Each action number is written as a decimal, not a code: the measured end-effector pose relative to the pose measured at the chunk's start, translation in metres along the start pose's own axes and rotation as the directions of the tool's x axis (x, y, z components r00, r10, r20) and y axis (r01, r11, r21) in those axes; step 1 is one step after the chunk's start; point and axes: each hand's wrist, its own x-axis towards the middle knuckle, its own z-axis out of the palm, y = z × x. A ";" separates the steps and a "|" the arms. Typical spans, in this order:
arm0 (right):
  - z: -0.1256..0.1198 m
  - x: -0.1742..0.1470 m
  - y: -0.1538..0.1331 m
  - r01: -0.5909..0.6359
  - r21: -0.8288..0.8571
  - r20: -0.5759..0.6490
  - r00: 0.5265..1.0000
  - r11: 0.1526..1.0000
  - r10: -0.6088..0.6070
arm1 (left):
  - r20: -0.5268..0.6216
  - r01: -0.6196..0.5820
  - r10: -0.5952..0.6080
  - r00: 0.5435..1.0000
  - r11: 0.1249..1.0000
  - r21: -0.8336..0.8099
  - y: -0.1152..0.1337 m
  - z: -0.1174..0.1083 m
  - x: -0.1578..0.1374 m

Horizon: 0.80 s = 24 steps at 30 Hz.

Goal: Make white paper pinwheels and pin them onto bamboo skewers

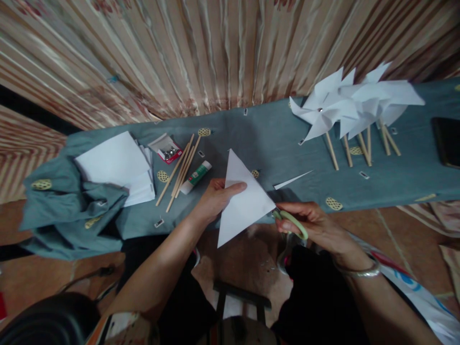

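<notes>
My left hand [218,197] pinches a white paper triangle [246,203], with the thumb lying on top near its left edge. In my right hand [312,223] is a pair of scissors with light green handles [296,225]. The blades are at the right corner of the paper, mostly hidden behind it. A thin white paper strip [293,180] lies on the cloth just beyond my right hand. Left of the paper, a glue stick [196,176] rests close to several wooden sticks [181,172].
A green tablecloth [266,139] covers the narrow table. At its left lie a stack of white paper [115,160] and an open small box of metal pins [168,151]. Several paper pinwheels [355,103] on sticks lie at the right, before a dark phone-like object [445,141]. A curtain [223,57] hangs behind.
</notes>
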 end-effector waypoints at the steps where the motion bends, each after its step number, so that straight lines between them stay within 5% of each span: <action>1: 0.000 0.000 0.000 0.002 0.002 -0.005 1.000 1.000 -0.002 | 0.003 0.005 -0.005 1.000 1.000 0.005 0.000 0.000 0.000; 24: 0.002 0.000 0.002 0.079 -0.065 0.006 0.997 0.995 -0.078 | 0.091 0.084 -0.082 0.992 0.996 -0.020 -0.009 0.009 -0.002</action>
